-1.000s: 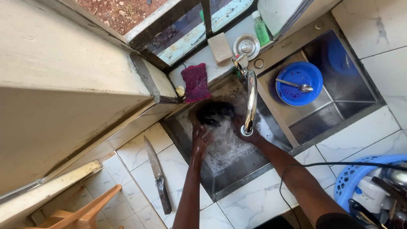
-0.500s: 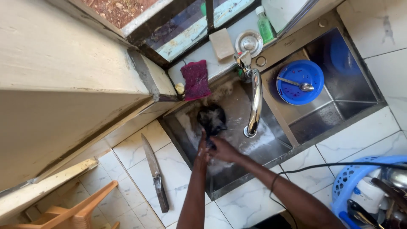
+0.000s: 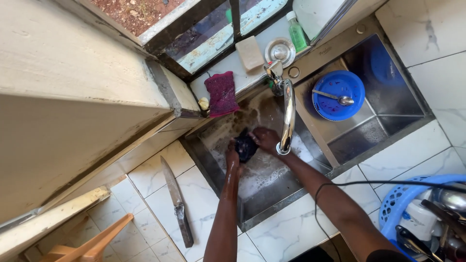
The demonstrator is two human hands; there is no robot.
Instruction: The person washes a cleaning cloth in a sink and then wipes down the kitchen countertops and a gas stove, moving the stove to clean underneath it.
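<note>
From the head camera, we saw both of our hands down in the left basin of the steel sink (image 3: 340, 145), working on a small dark cloth (image 3: 246, 145) under the tap (image 3: 288, 114). Our left hand (image 3: 233, 154) had its fingers closed around the near side of the cloth, and our right hand (image 3: 266, 139) had its fingers wrapped on the far side, so the cloth sat squeezed between them, just above soapy foam on the basin floor. The spout's mouth hung just beside our right wrist. In the right basin lay a blue plate (image 3: 338, 95) with a spoon (image 3: 331, 97) on it. On the ledge behind the sink we saw a pink sponge cloth (image 3: 221, 93), a bar of soap (image 3: 249, 53) and a green bottle (image 3: 296, 30). A knife (image 3: 176, 200) lay on the tiled table to the left of the sink, well apart from our hands, and a blue basket (image 3: 405, 196) of dishes stood at the right.
</note>
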